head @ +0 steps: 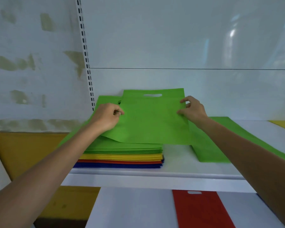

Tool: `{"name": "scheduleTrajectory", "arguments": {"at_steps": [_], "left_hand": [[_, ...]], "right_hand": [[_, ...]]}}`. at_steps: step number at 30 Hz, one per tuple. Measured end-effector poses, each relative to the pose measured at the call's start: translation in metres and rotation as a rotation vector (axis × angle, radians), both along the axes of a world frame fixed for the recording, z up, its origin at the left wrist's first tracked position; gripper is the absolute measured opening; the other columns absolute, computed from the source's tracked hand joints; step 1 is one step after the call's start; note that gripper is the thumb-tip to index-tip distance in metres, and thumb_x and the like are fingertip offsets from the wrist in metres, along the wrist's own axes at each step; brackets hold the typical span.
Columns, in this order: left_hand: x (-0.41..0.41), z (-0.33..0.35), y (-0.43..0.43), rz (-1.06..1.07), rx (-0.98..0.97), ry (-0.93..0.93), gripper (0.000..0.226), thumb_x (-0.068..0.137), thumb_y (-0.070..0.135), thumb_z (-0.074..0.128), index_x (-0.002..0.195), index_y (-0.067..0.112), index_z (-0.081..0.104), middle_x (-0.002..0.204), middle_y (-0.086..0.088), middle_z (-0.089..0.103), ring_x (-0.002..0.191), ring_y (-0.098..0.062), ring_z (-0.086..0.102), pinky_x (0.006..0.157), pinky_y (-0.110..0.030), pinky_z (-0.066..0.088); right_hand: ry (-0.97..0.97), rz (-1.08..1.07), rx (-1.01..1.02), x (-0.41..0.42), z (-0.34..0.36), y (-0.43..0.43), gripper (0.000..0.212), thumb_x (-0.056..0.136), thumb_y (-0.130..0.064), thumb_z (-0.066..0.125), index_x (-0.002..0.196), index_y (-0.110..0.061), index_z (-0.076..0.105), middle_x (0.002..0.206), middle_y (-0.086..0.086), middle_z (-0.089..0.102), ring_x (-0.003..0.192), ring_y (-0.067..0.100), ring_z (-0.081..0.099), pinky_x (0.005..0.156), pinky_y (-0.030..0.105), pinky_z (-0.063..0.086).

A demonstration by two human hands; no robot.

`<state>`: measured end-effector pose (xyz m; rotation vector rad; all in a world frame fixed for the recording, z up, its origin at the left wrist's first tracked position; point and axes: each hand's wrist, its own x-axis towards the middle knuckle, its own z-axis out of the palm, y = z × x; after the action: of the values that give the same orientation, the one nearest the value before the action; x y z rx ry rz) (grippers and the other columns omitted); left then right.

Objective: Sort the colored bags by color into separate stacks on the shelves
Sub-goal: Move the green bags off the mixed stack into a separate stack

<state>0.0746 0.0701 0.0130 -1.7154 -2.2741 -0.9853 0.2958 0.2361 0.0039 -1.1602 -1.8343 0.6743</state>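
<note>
Holding the bag: both hands keep one green bag [153, 119] raised by its side edges, cut-out handle at the far end.
Left hand [108, 116]: fingers curled, pinching the bag's left edge.
Right hand [193, 111]: thumb and fingertips pinching the right edge.
Stack [122, 155]: under the raised bag on the upper shelf [171, 175]; green layers on top, then yellow, red, blue.
Second green bag [211, 153]: flat on the same shelf, just right of the stack.
Red bag [202, 209]: flat on the shelf below.
</note>
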Motion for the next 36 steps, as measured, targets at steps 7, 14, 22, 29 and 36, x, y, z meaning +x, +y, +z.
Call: {"name": "scheduleTrajectory", "arguments": {"at_steps": [7,14,22,29,36], "left_hand": [[0.084,0.010,0.043,0.005,-0.012,0.075,0.033,0.092,0.003,0.044,0.121,0.008,0.061,0.127,-0.013,0.058,0.088,-0.030,0.063,0.073,-0.029,0.045],[0.165,0.002,0.079,-0.021,-0.148,0.158,0.039,0.089,0.018,0.054,0.128,0.010,0.055,0.134,-0.011,0.053,0.123,-0.026,0.049,0.102,-0.031,0.037],[0.220,-0.044,0.100,-0.013,-0.282,0.122,0.037,0.088,0.026,0.054,0.122,0.014,0.060,0.127,-0.006,0.059,0.116,-0.023,0.054,0.097,-0.032,0.043],[0.232,-0.065,0.098,0.068,-0.297,0.093,0.040,0.089,0.024,0.051,0.127,0.013,0.056,0.127,-0.009,0.054,0.116,-0.024,0.050,0.089,-0.031,0.043],[0.234,-0.069,0.101,0.133,-0.313,0.067,0.031,0.089,0.025,0.050,0.111,0.007,0.062,0.114,-0.012,0.052,0.102,-0.027,0.053,0.080,-0.033,0.044]], "right_hand": [[-0.137,-0.115,0.277,0.081,0.019,0.030,0.037,0.088,-0.007,0.053,0.125,-0.005,0.055,0.127,0.012,0.056,0.110,0.025,0.052,0.090,0.022,0.036],[-0.409,-0.150,0.372,0.167,0.017,0.062,0.037,0.090,-0.012,0.051,0.123,0.004,0.050,0.127,0.021,0.052,0.118,0.035,0.046,0.099,0.041,0.038],[-0.604,-0.064,0.151,0.222,-0.022,0.088,0.042,0.089,-0.018,0.050,0.128,-0.001,0.044,0.133,0.017,0.046,0.121,0.033,0.042,0.101,0.043,0.037],[-0.594,0.035,-0.058,0.229,-0.055,0.094,0.049,0.089,-0.026,0.051,0.134,-0.012,0.038,0.140,0.008,0.042,0.127,0.028,0.038,0.107,0.045,0.030],[-0.669,0.009,-0.074,0.226,-0.059,0.103,0.054,0.089,-0.033,0.048,0.139,-0.018,0.033,0.137,0.011,0.041,0.126,0.033,0.037,0.103,0.046,0.033]]}}
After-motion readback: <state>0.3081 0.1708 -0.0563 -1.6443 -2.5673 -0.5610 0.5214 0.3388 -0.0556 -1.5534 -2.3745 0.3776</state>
